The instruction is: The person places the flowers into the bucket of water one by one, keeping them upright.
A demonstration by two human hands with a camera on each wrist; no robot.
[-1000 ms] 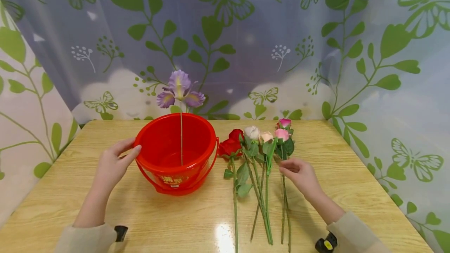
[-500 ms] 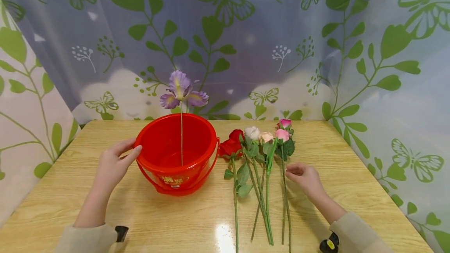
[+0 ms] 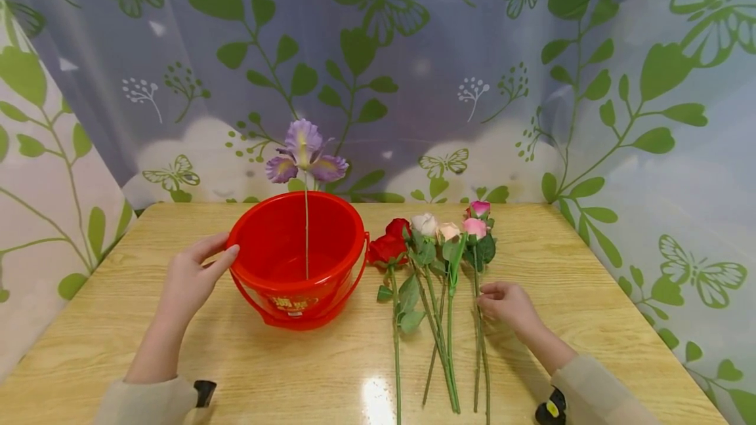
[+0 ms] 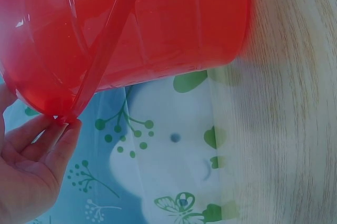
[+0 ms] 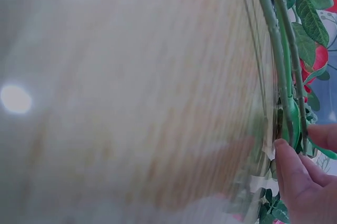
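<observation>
My left hand [image 3: 188, 279] rests against bucket [image 3: 331, 261] side near rim, fingers straight, holding nothing; purple flower [image 3: 304, 153] stands in bucket. My right hand [image 3: 508, 303] pinches pink rose stem [image 3: 477, 340] on table [image 3: 590, 281], rightmost in flower row

both my hands are bare: left hand [image 3: 188, 281], right hand [image 3: 509, 303]. i wear pale beige sleeves [image 3: 147, 402], with a small black device [image 3: 203, 392] strapped at each wrist; the right one [image 3: 549, 407] shows yellow.

Left hand [image 3: 188, 281] open, upright; right hand [image 3: 508, 303] fingers curled, pinching.
</observation>
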